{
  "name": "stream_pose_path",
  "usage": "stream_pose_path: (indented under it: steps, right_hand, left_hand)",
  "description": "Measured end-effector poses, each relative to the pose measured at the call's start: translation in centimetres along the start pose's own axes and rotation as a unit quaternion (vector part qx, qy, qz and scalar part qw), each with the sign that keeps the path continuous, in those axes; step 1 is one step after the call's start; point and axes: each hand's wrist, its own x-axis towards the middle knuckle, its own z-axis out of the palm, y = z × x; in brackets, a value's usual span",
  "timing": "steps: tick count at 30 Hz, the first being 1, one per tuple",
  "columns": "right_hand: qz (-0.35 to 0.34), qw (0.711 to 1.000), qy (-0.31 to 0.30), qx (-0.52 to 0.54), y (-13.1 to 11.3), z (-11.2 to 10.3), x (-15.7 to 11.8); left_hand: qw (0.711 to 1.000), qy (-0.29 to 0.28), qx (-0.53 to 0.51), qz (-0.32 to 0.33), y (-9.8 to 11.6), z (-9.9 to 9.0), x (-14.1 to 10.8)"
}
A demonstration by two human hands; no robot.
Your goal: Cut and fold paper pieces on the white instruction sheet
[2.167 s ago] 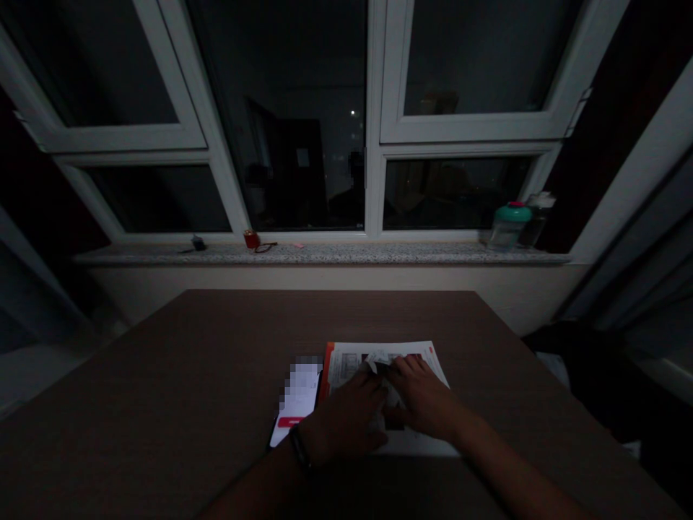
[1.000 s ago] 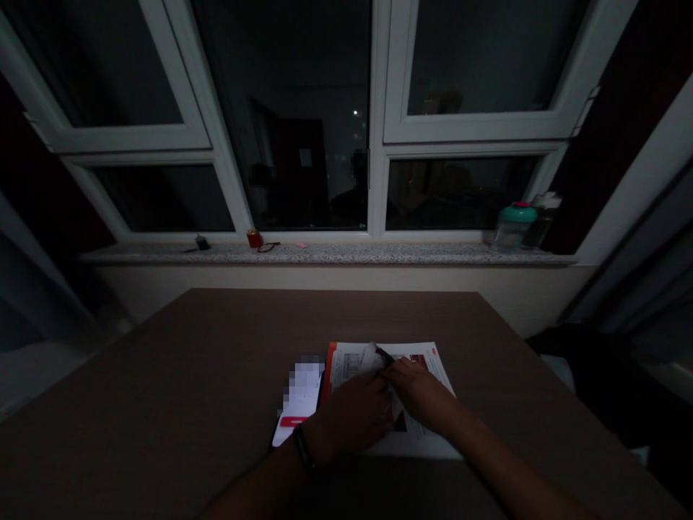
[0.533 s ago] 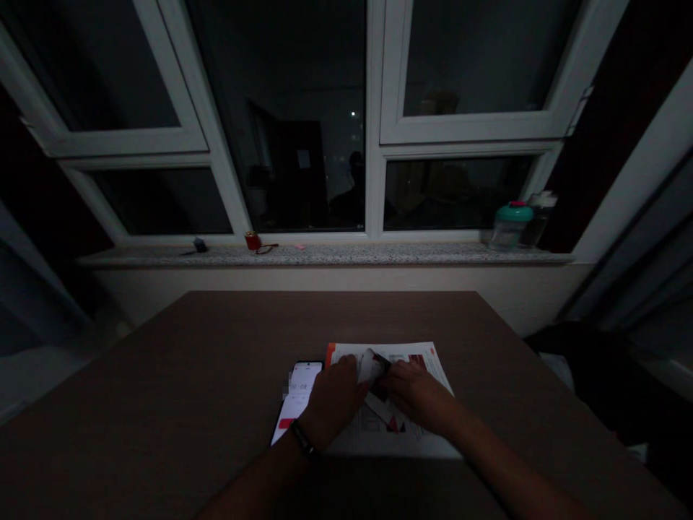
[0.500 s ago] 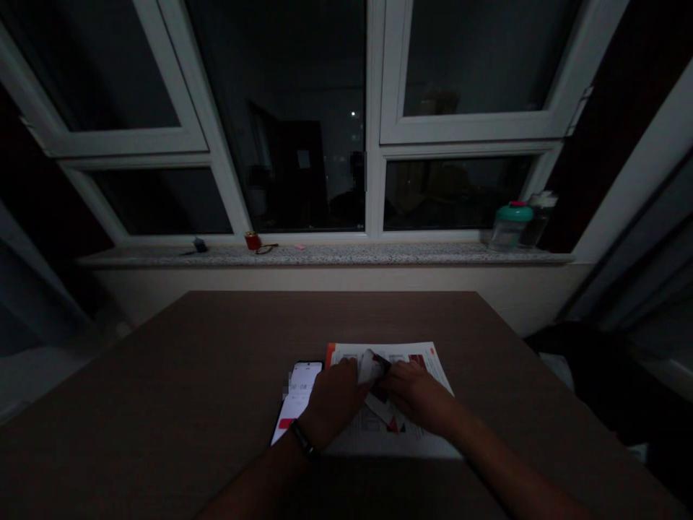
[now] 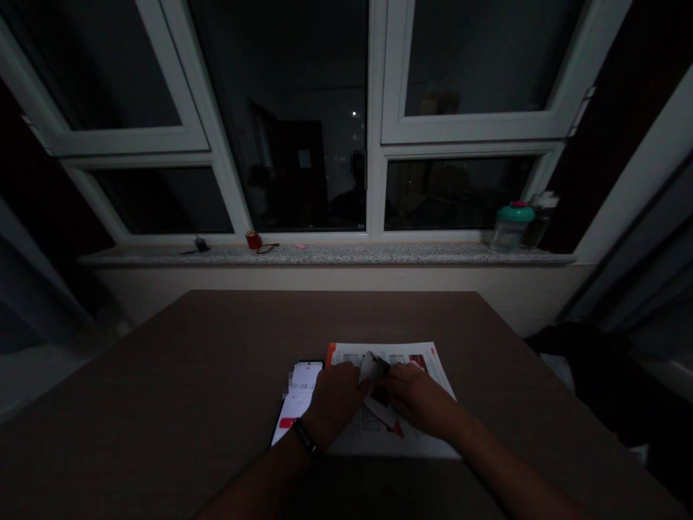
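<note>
Between my two hands is a folded piece of printed paper (image 5: 371,366), white and dark with a red-tipped corner pointing down. My left hand (image 5: 339,393) is closed on its left side, a dark band around the wrist. From the right, my right hand (image 5: 416,393) grips the same paper, fingers bent over its dark edge. Under both hands lies a printed sheet or booklet (image 5: 427,446) with an orange corner. A lit phone (image 5: 299,397) showing a timer rests just left of it, partly hidden by my left hand and forearm.
The brown table (image 5: 232,347) reaches to the wall under the window. On the granite sill (image 5: 346,253) stand a small red jar (image 5: 253,240), a dark little bottle (image 5: 201,245) and a teal-lidded bottle (image 5: 512,225) beside a clear one. Dark fabric (image 5: 606,383) lies at the right.
The folded paper has shifted slightly, and its lower red-tipped corner sits a little differently. Both hands keep their hold, nearly in place.
</note>
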Motion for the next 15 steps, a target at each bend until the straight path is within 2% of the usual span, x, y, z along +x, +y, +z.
stream_pose_path:
  steps: [4,9,15]
  right_hand:
    - [-0.003,1.0,0.004,-0.008,-0.18,0.04,0.01]
    - [-0.01,1.0,0.011,-0.008,0.06,0.37,-0.08]
    - [-0.022,1.0,0.001,0.002,-0.35,0.05,-0.1]
  left_hand:
    - [0.999,0.024,0.021,0.012,-0.01,0.24,0.01]
    - [0.999,0.035,0.0,0.015,-0.17,0.49,0.09]
    - [1.0,0.02,0.017,0.016,-0.33,0.5,0.09]
